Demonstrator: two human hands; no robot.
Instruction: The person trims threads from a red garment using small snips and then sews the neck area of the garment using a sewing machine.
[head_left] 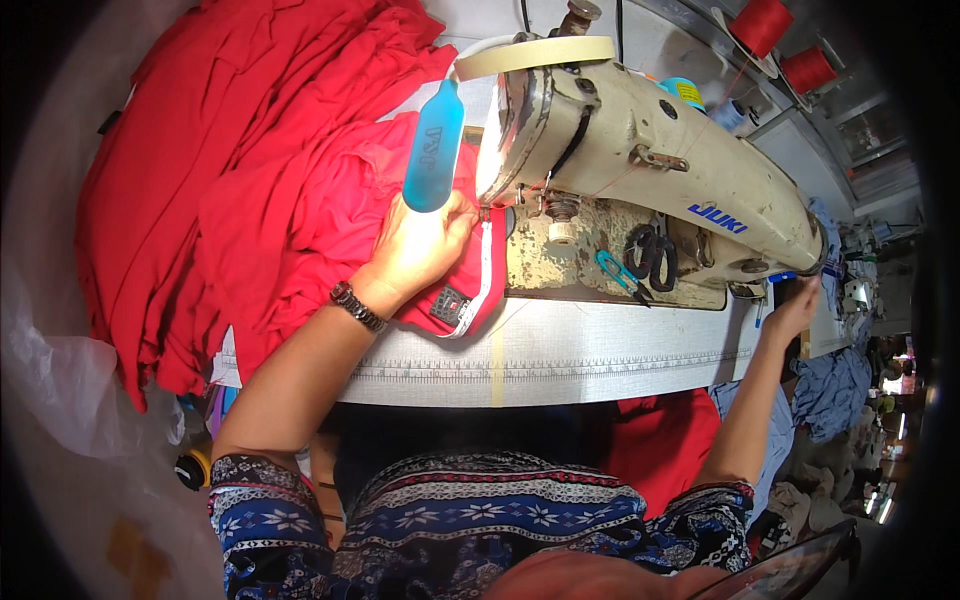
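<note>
My left hand (420, 245) lies flat on a red garment (300, 200), pressing it down just left of the needle of a cream sewing machine (640, 150). A white-striped trim piece with a dark label (465, 300) curls out under the hand. A watch is on that wrist. My right hand (795, 305) reaches to the far right end of the machine, near its handwheel, fingers curled at the table edge; what it touches is hidden.
A large pile of red fabric (210, 130) covers the table's left. A blue lamp (433, 150) hangs by the machine head. Black scissors (650, 255) and teal snips (615, 270) rest on the machine bed. Red thread cones (785, 45) stand behind. A ruler strip (560, 365) edges the table.
</note>
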